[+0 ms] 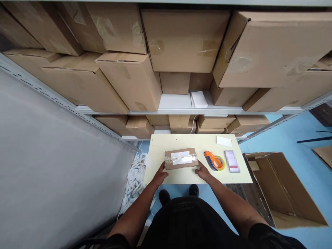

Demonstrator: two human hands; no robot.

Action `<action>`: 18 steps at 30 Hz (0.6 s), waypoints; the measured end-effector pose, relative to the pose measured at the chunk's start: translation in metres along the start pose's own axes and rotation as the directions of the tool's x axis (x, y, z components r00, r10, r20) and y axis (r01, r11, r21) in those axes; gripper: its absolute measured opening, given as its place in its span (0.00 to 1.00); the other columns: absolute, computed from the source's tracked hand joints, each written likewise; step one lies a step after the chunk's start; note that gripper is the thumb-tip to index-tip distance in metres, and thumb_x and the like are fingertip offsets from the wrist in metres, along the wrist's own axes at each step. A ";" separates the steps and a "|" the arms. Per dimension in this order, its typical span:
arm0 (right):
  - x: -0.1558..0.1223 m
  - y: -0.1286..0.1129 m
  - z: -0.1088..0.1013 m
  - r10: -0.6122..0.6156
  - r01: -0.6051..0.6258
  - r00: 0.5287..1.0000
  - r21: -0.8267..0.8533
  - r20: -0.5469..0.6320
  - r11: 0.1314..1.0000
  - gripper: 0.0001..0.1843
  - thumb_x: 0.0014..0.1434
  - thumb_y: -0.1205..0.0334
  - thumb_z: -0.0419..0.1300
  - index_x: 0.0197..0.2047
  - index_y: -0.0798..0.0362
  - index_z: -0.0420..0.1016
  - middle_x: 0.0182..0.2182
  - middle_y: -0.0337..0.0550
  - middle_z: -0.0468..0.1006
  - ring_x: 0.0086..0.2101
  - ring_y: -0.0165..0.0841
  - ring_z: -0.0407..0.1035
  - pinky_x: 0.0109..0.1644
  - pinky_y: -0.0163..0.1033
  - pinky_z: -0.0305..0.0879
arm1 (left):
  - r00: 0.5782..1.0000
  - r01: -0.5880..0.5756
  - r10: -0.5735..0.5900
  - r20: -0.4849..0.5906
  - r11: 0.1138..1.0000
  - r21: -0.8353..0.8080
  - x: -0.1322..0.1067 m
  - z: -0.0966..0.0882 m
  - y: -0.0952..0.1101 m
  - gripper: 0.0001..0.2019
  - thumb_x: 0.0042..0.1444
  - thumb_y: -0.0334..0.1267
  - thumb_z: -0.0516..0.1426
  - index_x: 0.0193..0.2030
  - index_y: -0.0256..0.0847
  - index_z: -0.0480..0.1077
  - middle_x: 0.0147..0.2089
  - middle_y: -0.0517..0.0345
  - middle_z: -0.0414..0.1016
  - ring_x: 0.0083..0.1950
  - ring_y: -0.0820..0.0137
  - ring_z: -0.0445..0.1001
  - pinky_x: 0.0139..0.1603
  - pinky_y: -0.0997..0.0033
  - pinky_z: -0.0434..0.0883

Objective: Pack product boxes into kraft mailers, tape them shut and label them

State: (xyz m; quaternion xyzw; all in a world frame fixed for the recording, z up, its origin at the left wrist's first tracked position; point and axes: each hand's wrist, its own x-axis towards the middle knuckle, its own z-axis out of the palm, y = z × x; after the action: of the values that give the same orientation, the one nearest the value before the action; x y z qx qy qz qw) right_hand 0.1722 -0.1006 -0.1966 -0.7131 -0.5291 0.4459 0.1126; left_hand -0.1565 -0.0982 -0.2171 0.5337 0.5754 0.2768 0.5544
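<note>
A small brown cardboard parcel [181, 158], taped across its top and bearing a white label, lies on a pale yellow table [181, 141]. My left hand [160, 174] rests at its near left corner with the fingers touching the box. At the near right corner my right hand [203, 172] touches it in the same way. Both hands look loosely curled against the box's edges. Just right of the parcel lies an orange tape dispenser [214, 161] with a roll of clear tape.
A white card [224, 141] and a stack of papers [231, 161] lie on the table's right side. An open empty carton [281, 188] stands on the blue floor at right. White scraps [136, 173] litter the floor at left. Shelves of cardboard boxes [181, 45] rise behind.
</note>
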 end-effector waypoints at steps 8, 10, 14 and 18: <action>-0.032 -0.027 -0.017 0.012 -0.018 0.996 -0.073 -0.085 0.997 0.14 0.66 0.52 0.55 0.42 0.51 0.75 0.38 0.44 0.82 0.40 0.39 0.75 0.41 0.37 0.64 | 0.991 0.014 0.015 -0.130 0.977 0.214 -0.004 0.010 0.045 0.27 0.60 0.44 0.55 0.65 0.37 0.68 0.55 0.45 0.78 0.51 0.59 0.78 0.53 0.58 0.75; -0.037 -0.034 -0.021 0.012 -0.035 0.985 -0.131 -0.173 0.991 0.19 0.68 0.45 0.52 0.37 0.51 0.74 0.33 0.44 0.79 0.37 0.38 0.74 0.37 0.37 0.61 | 0.989 0.011 0.030 -0.143 0.960 0.279 -0.003 0.009 0.052 0.25 0.62 0.48 0.54 0.62 0.36 0.71 0.51 0.45 0.78 0.50 0.58 0.78 0.52 0.58 0.74; -0.029 -0.046 -0.031 -0.020 -0.033 0.960 -0.182 -0.281 0.983 0.23 0.70 0.44 0.50 0.38 0.53 0.74 0.36 0.48 0.79 0.39 0.39 0.73 0.38 0.37 0.60 | 0.995 0.005 0.030 -0.097 0.941 0.339 0.011 0.016 0.066 0.23 0.65 0.51 0.51 0.54 0.37 0.77 0.45 0.46 0.79 0.48 0.56 0.77 0.50 0.58 0.73; -0.015 -0.039 -0.044 -0.062 0.030 0.975 -0.152 -0.213 0.988 0.23 0.71 0.46 0.48 0.42 0.54 0.77 0.39 0.50 0.80 0.41 0.39 0.73 0.43 0.37 0.63 | 0.999 -0.007 0.020 -0.038 0.951 0.308 0.028 0.027 0.069 0.22 0.65 0.50 0.52 0.57 0.39 0.75 0.49 0.47 0.81 0.49 0.58 0.78 0.51 0.60 0.73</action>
State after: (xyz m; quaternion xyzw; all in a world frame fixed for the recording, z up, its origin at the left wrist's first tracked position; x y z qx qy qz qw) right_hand 0.1795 -0.0833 -0.1389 -0.7515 -0.5617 0.3221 0.1266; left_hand -0.1046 -0.0609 -0.1705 0.6117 0.6190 0.1985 0.4509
